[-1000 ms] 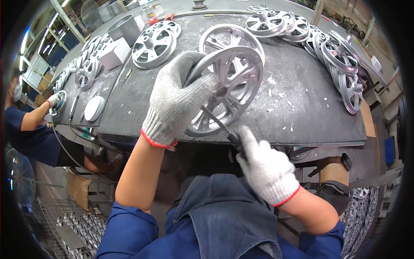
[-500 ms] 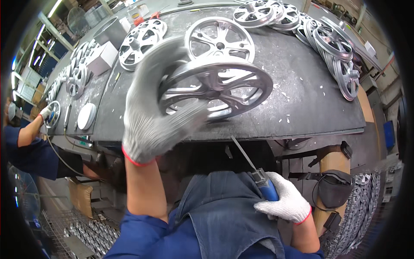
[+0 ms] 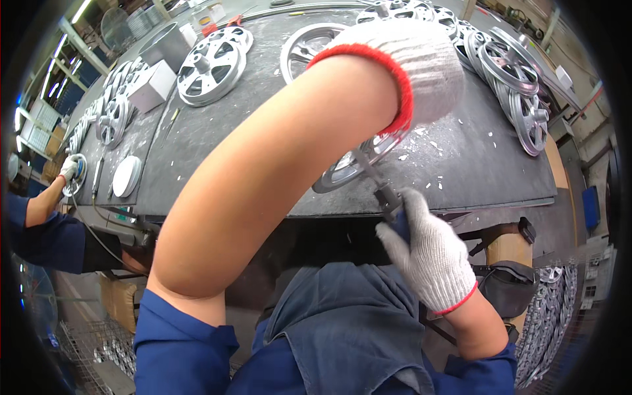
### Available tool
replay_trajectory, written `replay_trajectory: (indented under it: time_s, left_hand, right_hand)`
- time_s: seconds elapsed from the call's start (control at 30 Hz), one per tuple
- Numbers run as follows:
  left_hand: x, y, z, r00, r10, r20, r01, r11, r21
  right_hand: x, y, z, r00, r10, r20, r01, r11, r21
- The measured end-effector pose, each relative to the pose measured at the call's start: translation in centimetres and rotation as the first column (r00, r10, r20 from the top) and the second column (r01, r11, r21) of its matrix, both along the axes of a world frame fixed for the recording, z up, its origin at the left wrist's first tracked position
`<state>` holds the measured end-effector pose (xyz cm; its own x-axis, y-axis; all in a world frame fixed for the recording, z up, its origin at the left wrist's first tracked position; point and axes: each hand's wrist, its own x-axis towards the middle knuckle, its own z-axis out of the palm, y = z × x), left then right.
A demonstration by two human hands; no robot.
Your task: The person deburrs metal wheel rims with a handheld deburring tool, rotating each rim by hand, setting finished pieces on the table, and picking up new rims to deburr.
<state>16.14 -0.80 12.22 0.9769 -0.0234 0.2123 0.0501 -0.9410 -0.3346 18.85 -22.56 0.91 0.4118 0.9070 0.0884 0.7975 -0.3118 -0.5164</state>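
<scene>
My left arm reaches across the table, and my left hand (image 3: 424,72) in a white knitted glove with a red cuff is above a silver spoked wheel (image 3: 337,175). The arm and glove cover most of that wheel; the left fingers are hidden. My right hand (image 3: 431,260), gloved alike, is closed around a blue-handled file (image 3: 388,200) with a grey collar. Its thin blade points up and left to the wheel's near side; whether it touches cannot be told. Another spoked wheel (image 3: 304,51) lies just behind, partly covered by my arm.
The dark table (image 3: 217,131) has pale chips scattered on it. Wheels are stacked at the right (image 3: 510,72) and left (image 3: 207,72). A white box (image 3: 150,87) and a round white lid-like piece (image 3: 128,176) are at the left. A co-worker's gloved hand (image 3: 68,168) works beyond.
My left hand has swung right and forward over the wheel, and my forearm now crosses the view. My right hand has raised the file from near my lap up to the wheel.
</scene>
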Motion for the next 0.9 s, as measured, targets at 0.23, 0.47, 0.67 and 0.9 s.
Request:
replay_trajectory:
  time_s: [0.23,0.47,0.67,0.9]
  left_hand:
    - [2.3,-0.4,2.8,0.959,0.104,-0.264,-0.081,0.992,0.099]
    - [4.3,0.1,3.0,0.929,0.134,-0.346,-0.051,0.97,0.239]
    - [5.9,1.6,2.8,0.896,0.192,-0.4,-0.048,0.938,0.343]
    - [8.0,3.9,1.9,0.89,0.119,-0.44,0.071,0.917,0.392]
  right_hand:
    - [2.4,-0.4,3.3,0.989,0.092,-0.112,-0.11,0.979,-0.171]
    - [2.6,-0.6,3.8,0.967,0.055,-0.25,-0.112,0.969,-0.22]
    - [3.9,0.5,3.7,0.977,0.05,-0.206,-0.093,0.975,-0.203]
    - [4.8,1.6,3.9,0.994,0.047,-0.1,-0.069,0.971,-0.23]
